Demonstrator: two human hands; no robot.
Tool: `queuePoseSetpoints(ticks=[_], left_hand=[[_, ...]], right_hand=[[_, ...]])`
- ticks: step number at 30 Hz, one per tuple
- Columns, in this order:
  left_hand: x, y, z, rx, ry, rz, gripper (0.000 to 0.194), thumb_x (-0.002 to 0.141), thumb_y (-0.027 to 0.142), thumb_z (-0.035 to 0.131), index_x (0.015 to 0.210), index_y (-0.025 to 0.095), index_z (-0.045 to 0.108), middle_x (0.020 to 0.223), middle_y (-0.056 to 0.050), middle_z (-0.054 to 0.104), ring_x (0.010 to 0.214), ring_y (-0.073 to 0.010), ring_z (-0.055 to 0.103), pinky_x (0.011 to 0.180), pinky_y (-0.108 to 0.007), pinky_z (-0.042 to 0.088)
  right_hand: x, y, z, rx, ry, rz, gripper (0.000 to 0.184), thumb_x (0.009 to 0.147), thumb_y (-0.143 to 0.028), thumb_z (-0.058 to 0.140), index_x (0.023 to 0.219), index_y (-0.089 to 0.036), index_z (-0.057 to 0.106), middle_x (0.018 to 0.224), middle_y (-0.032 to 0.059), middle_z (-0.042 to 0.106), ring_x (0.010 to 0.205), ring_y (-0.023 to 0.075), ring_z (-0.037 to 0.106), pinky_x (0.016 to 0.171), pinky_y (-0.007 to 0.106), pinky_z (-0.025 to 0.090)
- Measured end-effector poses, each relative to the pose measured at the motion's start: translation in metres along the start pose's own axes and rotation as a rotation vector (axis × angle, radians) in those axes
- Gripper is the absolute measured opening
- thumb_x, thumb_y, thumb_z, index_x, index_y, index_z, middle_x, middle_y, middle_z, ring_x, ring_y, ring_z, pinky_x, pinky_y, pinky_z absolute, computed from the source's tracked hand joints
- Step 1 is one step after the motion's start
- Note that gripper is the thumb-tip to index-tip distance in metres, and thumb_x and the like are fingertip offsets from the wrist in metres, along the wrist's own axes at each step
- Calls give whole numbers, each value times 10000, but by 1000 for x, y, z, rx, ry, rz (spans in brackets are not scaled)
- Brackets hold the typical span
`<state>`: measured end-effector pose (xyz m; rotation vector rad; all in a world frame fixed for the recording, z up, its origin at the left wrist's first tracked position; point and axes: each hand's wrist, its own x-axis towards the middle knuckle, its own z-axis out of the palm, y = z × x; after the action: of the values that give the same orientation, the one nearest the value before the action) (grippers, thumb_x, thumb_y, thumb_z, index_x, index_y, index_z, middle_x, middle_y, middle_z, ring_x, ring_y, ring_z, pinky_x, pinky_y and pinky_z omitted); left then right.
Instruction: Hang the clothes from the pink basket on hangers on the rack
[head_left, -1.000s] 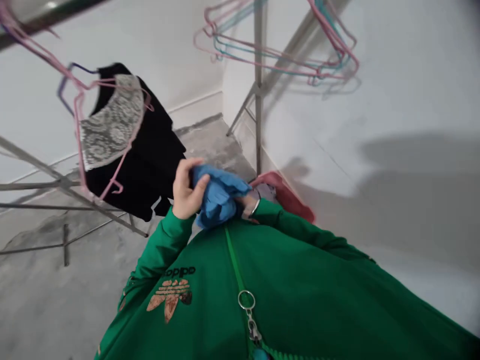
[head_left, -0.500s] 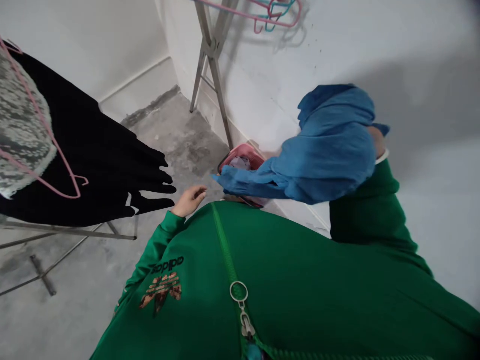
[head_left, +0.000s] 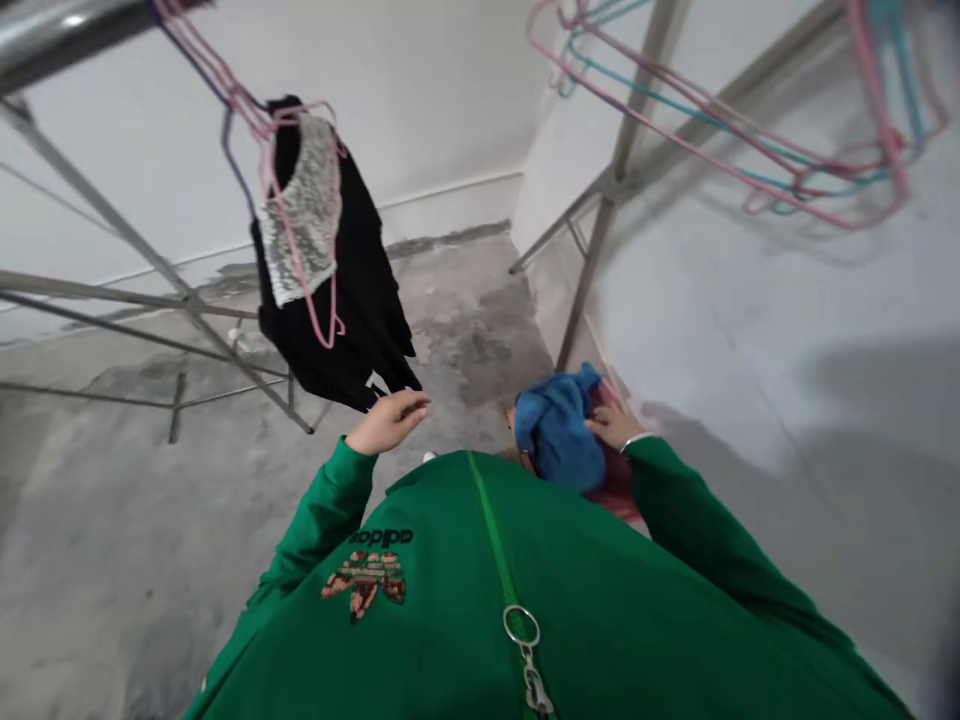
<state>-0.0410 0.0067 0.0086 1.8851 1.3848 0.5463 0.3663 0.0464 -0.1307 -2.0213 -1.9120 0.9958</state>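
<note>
My right hand (head_left: pixel 615 427) is low on the right, with open fingers against the side of a crumpled blue cloth (head_left: pixel 559 430). The cloth lies in a red plastic basket (head_left: pixel 616 490), and my torso hides most of the basket. My left hand (head_left: pixel 390 420) is open and holds nothing, just below the hem of a black garment (head_left: pixel 360 330). That garment hangs on a pink wire hanger (head_left: pixel 296 240) and has a grey lace panel (head_left: pixel 307 210) at its top.
A metal drying rack (head_left: pixel 135 300) stands on the left, and another (head_left: pixel 607 180) stands by the right wall, holding several pink and teal hangers (head_left: pixel 720 130). The floor is patchy bare concrete (head_left: pixel 480 340), meeting white walls in a corner ahead.
The blue cloth has dropped from high in my right hand into the basket, and my right hand has come down with it. My head has tilted, bringing the racks and hangers further into view.
</note>
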Motion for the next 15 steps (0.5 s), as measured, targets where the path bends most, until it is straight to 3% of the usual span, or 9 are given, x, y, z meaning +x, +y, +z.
queuePoseSetpoints(ticks=[4,7,8,10,15], left_hand=[[-27,24,-57,80,733,46,231,925,331,478,989,176,637,866,-44,655,787,-141,653,733,-275,540],[-28,36,-82,258,1118,138,207,934,301,471,990,181,630,957,-55,607,886,-155,623,809,-317,535],[-25,38,-88,293,1178,164,212,938,300,464,1008,186,628,988,-60,596,931,-165,612,849,-335,527],[-12,37,-99,306,1188,182,240,944,315,453,1071,199,620,1067,-73,579,1034,-189,581,948,-372,492],[41,16,-129,-1,983,192,511,848,438,600,1303,227,499,1333,-95,507,1265,-237,476,1111,-390,369]], right_hand=[[21,-33,38,-1,-282,-124,209,768,-173,613,946,-137,715,863,104,739,817,217,710,811,329,575],[34,-77,42,-3,-304,-280,298,816,-247,564,1067,-143,688,1107,137,698,1068,250,658,983,374,508],[38,-94,39,8,-287,-343,329,839,-275,537,1115,-150,666,1147,137,683,1101,253,643,1003,391,494],[42,-131,31,70,-255,-480,379,873,-322,491,1196,-169,614,1142,126,685,1067,252,659,973,416,516],[37,-216,12,304,-248,-823,453,899,-412,467,1291,-190,514,1159,125,662,1024,252,662,888,432,563]])
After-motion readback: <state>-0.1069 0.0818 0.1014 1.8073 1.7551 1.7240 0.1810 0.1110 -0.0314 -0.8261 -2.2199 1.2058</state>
